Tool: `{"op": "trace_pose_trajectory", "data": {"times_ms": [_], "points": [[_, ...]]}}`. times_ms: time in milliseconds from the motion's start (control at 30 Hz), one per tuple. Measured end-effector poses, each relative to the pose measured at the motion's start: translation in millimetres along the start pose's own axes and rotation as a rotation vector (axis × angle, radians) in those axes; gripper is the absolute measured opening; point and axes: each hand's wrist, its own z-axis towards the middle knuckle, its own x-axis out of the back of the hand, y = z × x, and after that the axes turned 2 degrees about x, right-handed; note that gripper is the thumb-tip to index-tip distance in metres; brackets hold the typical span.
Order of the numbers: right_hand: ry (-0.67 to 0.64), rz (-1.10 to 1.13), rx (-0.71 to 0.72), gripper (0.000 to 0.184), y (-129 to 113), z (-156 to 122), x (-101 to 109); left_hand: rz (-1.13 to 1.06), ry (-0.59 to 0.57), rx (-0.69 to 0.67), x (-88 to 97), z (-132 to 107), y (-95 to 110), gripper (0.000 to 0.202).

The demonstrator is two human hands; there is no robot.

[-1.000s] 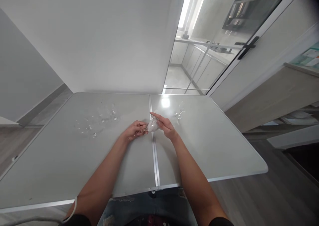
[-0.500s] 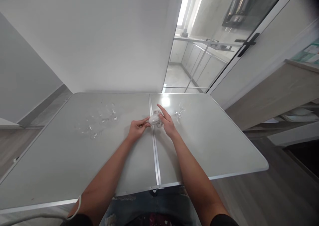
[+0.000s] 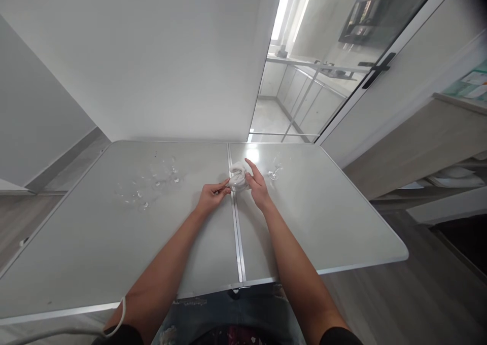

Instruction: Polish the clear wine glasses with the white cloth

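My left hand (image 3: 210, 196) is closed in a pinch on the stem of a clear wine glass (image 3: 228, 184) that lies sideways over the table's middle seam. A white cloth (image 3: 237, 175) covers the bowl of the glass. My right hand (image 3: 257, 183) is curled around that cloth and the bowl. Both hands hover just above the grey folding table (image 3: 114, 243).
Several clear stemmed glasses (image 3: 146, 187) stand in a group on the table's left half. One more glass (image 3: 274, 171) stands to the right of my right hand. A white wall rises behind the table, and a glass sliding door (image 3: 342, 56) is at the back right.
Both hands have moved a little away from me along the seam with the glass. My right hand has shifted round the cloth on the bowl.
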Motion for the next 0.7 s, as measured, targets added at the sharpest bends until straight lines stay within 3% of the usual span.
{"op": "trace_pose_trajectory", "data": {"times_ms": [100, 233, 300, 400, 500, 700], "points": [[-0.045, 0.098, -0.017, 0.056, -5, -1, -1, -0.022, -0.016, -0.016, 3.1, -1, 2, 0.047], [-0.148, -0.031, 0.077, 0.045, -7, -4, 0, -0.096, -0.049, 0.012, 7.8, 0, 3, 0.049], [-0.121, -0.156, 0.132, 0.041, -5, -5, 0, -0.127, -0.062, 0.042, 7.9, 0, 1, 0.051], [0.026, -0.239, 0.138, 0.039, -5, -5, 1, -0.14, -0.046, 0.073, 5.5, 1, -3, 0.054], [0.125, -0.099, 0.031, 0.042, -9, -2, 0, -0.116, -0.016, 0.07, 2.9, 1, -6, 0.055], [-0.056, 0.226, -0.087, 0.046, -13, 0, -2, -0.099, -0.018, 0.052, 4.3, 2, -6, 0.052]]}}
